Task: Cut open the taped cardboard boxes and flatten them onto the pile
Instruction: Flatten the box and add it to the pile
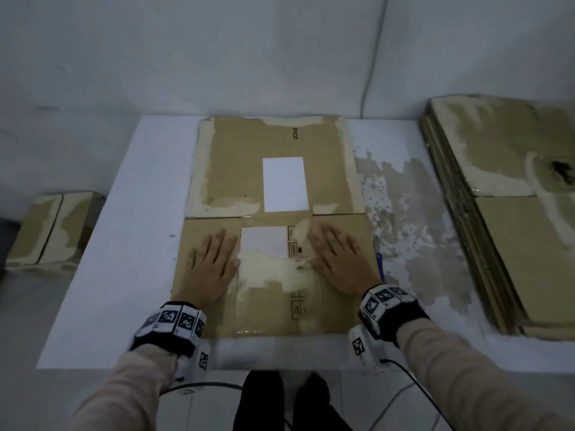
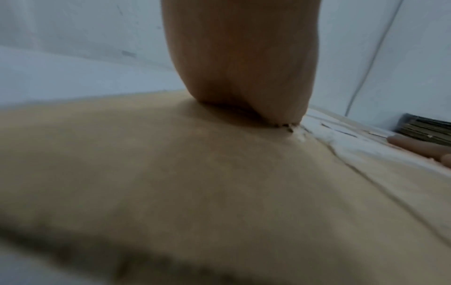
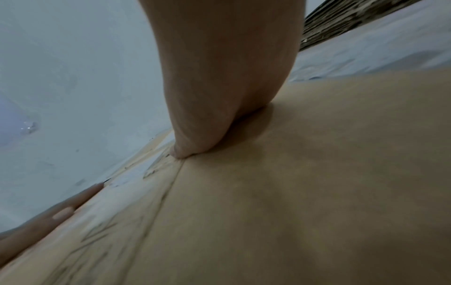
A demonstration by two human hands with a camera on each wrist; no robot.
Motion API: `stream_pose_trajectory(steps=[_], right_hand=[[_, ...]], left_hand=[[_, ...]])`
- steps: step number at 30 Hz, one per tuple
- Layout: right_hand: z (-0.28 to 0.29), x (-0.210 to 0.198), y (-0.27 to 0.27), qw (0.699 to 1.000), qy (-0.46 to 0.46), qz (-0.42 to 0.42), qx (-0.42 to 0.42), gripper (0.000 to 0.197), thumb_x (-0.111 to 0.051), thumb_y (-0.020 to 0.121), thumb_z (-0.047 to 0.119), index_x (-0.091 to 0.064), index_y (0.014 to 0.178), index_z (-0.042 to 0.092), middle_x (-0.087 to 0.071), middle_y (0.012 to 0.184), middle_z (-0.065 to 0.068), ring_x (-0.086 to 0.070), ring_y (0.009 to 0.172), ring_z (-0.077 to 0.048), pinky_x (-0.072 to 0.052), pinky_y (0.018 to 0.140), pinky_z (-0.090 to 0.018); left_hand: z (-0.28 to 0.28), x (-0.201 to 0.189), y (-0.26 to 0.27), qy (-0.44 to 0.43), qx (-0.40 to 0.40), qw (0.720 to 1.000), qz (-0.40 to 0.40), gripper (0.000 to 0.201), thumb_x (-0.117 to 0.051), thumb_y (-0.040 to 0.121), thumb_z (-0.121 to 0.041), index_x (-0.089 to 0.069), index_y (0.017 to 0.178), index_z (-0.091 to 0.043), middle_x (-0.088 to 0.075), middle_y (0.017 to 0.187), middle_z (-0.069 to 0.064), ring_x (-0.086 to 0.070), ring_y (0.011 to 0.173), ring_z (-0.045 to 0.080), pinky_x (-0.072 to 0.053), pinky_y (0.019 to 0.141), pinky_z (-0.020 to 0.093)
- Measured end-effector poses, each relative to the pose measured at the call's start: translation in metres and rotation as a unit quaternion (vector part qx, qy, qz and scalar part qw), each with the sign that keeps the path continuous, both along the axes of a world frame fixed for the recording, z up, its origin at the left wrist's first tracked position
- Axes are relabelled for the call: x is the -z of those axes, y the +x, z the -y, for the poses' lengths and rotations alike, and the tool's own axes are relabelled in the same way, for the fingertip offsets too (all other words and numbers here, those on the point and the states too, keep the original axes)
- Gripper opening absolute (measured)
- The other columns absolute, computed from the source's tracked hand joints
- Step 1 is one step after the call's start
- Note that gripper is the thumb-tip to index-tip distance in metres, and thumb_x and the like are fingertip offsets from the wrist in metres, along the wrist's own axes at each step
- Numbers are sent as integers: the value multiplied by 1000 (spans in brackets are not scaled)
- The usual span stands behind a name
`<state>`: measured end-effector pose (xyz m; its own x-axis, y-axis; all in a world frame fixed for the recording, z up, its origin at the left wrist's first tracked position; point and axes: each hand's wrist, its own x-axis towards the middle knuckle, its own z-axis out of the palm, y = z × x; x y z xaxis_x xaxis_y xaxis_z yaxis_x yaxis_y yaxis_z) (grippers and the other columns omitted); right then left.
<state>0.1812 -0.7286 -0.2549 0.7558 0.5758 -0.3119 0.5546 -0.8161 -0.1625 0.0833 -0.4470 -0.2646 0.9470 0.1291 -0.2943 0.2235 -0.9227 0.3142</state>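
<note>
Cardboard box, flattened, under left hand and right hand, each grip flat, fingers straight.

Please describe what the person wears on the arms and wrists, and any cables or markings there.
Both arms are in light beige long sleeves. The left wrist band and the right wrist band are black, set with white square blocks that carry black-and-white square tags. A white camera box with the same kind of tag hangs under each wrist. A dark cable runs from the right box. The left hand and the right hand are bare.
</note>
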Motion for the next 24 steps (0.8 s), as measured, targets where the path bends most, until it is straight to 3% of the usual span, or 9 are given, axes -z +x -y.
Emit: stream_pose_trajectory(steps=[5, 8, 10, 13, 15, 17, 19, 21, 24], right_hand=[[28, -5, -24, 996, -7, -30, 81, 116, 39, 53, 78, 6, 152, 26, 15, 159, -9, 10, 147, -24, 2, 118, -39], [39, -12, -45, 984, -2, -49, 170, 86, -5, 86, 75, 3, 153, 21, 11, 159, -16, 7, 147, -31, -4, 118, -45], [44, -18, -61, 967, 1, -36, 252, 78, -35, 92, 62, -6, 153, 22, 2, 157, -22, -2, 145, -36, -16, 115, -48], [43, -28, -81, 936, -24, -2, 352, 82, -47, 87, 63, -23, 147, 13, -25, 147, -22, -29, 133, -36, -37, 101, -44], [39, -31, -88, 914, -10, 0, 406, 89, -59, 81, 62, -29, 141, 4, -39, 137, -19, -41, 124, -32, -42, 94, -41], [34, -31, -85, 879, 66, -40, 470, 91, -71, 78, 51, -28, 140, 0, -41, 136, -20, -42, 124, -33, -41, 98, -41], [33, -34, -79, 832, 123, -88, 534, 85, -76, 77, 36, -30, 140, 2, -42, 137, -19, -42, 126, -34, -39, 103, -41], [35, -41, -74, 816, 155, -138, 539, 63, -71, 80, 25, -41, 132, 3, -50, 130, -17, -51, 116, -31, -42, 98, -35], [37, -56, -70, 807, 218, -155, 527, 30, -55, 88, 13, -50, 116, 2, -54, 115, -16, -56, 100, -30, -42, 84, -33]], left_hand=[[-1, -1, -35, 12, -29, 999, -28, 103, 11, 64, -83, 5, 150, -26, 10, 159, -4, 4, 147, 26, -4, 114, 51], [-3, -6, -49, 5, -20, 1000, -21, 119, 16, 57, -90, -1, 151, -20, 5, 160, 3, -2, 146, 33, -10, 114, 52], [-5, -12, -55, -21, -52, 998, -34, 107, -7, 66, -88, -2, 152, -25, 7, 160, 7, 1, 146, 33, -9, 115, 51], [-7, -18, -62, -61, -158, 986, -5, 88, -59, 85, -54, -16, 152, -16, -8, 155, 23, -11, 142, 40, -17, 115, 50], [-11, -23, -64, -75, -183, 980, 17, 85, -69, 83, -39, -24, 146, -5, -27, 141, 27, -29, 131, 43, -29, 107, 49], [-14, -30, -64, -97, -193, 976, 21, 83, -70, 83, -32, -23, 145, -4, -32, 139, 25, -33, 129, 39, -33, 102, 49], [-17, -38, -60, -98, -217, 971, 6, 84, -72, 82, -28, -22, 145, -4, -33, 142, 24, -35, 130, 38, -35, 101, 50], [-23, -43, -55, -87, -260, 962, -6, 79, -73, 80, -21, -28, 141, 0, -37, 140, 25, -40, 125, 40, -38, 99, 50], [-32, -55, -47, -164, -305, 938, 11, 37, -57, 86, -9, -51, 120, 3, -53, 122, 25, -52, 105, 38, -43, 91, 46]])
